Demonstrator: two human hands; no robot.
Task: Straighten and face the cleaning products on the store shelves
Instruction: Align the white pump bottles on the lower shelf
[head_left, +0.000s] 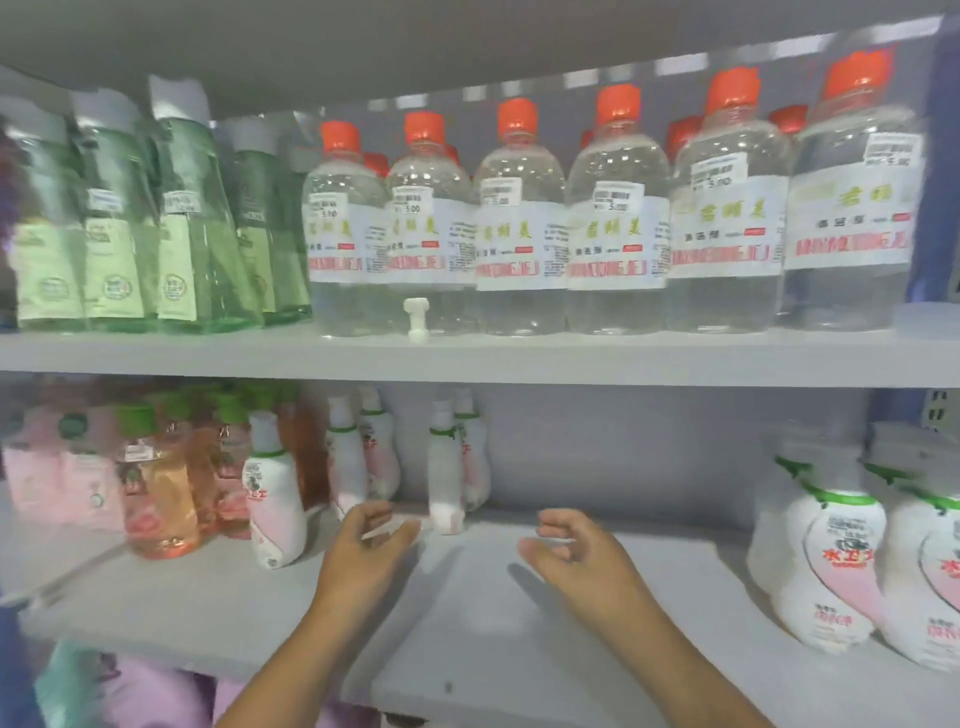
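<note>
Both hands, left hand (371, 540) and right hand (574, 545), hover empty, fingers loosely curled, above smooth grey shelf (467, 597).

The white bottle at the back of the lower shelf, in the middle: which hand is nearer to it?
Left. The left hand reaches just below and left of the white bottle, fingertips almost at its base. The right hand is farther off to the right.
</note>
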